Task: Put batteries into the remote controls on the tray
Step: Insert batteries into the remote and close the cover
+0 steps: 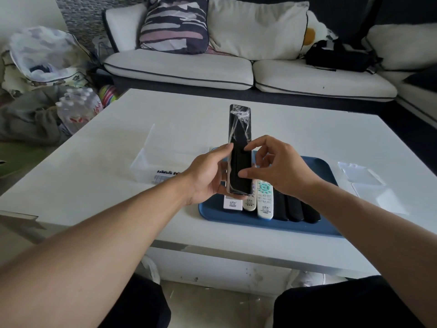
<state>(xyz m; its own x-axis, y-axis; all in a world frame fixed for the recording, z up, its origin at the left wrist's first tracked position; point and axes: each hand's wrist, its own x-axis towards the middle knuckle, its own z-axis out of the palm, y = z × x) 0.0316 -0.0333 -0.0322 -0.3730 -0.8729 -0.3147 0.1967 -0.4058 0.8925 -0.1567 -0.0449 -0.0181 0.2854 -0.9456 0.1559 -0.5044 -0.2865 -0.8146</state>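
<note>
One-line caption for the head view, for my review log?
Left hand holds a plastic-wrapped black remote above the blue tray of remotes while the right hand pinches its back.

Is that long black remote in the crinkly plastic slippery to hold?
Probably a bit: the black remote sits in loose, shiny plastic wrap that could slide. It looks stiff and flat, so it shouldn't bend or roll. The left hand grips it; the right hand pinches its edge.
</note>
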